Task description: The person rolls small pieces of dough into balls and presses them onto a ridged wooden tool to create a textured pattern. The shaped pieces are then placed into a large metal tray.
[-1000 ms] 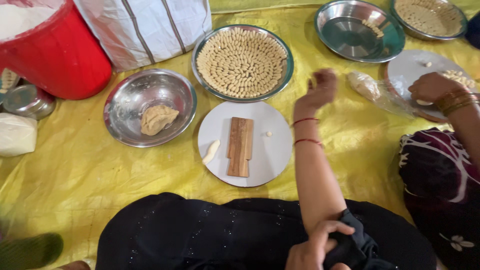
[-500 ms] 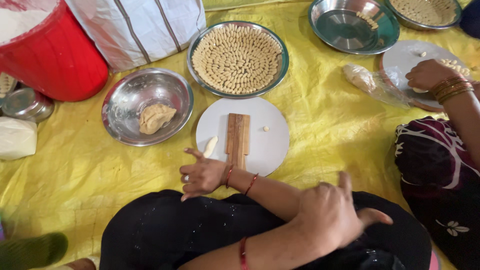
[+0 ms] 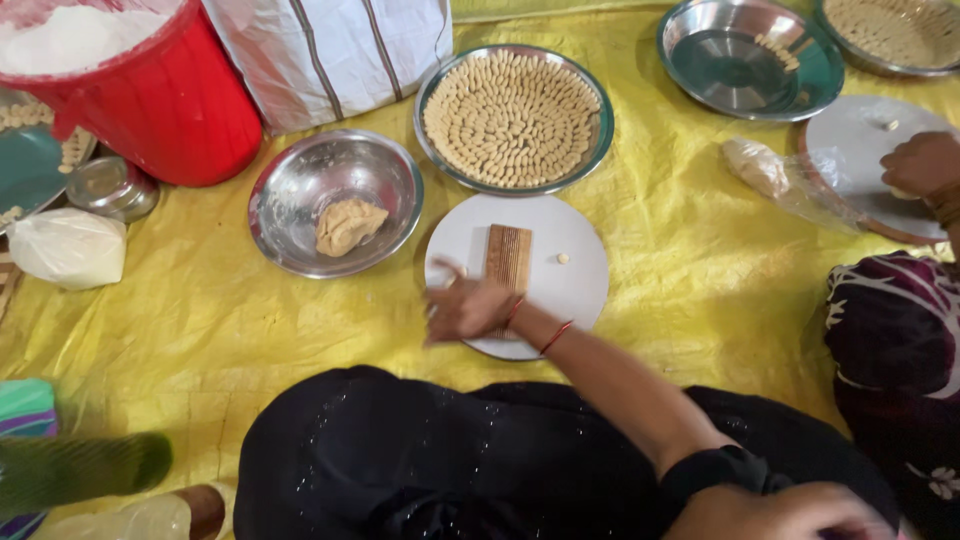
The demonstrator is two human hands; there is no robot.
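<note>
My right hand [image 3: 465, 305] lies palm down on the left part of a white round board [image 3: 575, 300], its fingers blurred and apart, next to a ridged wooden strip [image 3: 508, 255]. A tiny dough pellet [image 3: 563, 258] sits on the board to the right of the strip. My left hand [image 3: 785, 515] shows only partly at the bottom edge, beside the black sleeve [image 3: 720, 468] of my right arm. A steel bowl [image 3: 290, 170] to the left holds a dough lump [image 3: 348, 225]. Behind the board, a steel tray [image 3: 603, 135] is filled with several shaped dough pieces [image 3: 512, 118].
Everything rests on a yellow sheet [image 3: 680, 260]. A red bucket of flour [image 3: 170, 110] and a striped sack [image 3: 330, 50] stand at the back left. Another person's hand [image 3: 920, 165] works on a second board [image 3: 850, 140] at right, near a plastic bag [image 3: 770, 170] and a steel dish [image 3: 740, 60].
My right hand came back from the far tray and now lies over the board's left side. My left hand dropped to the bottom edge.
</note>
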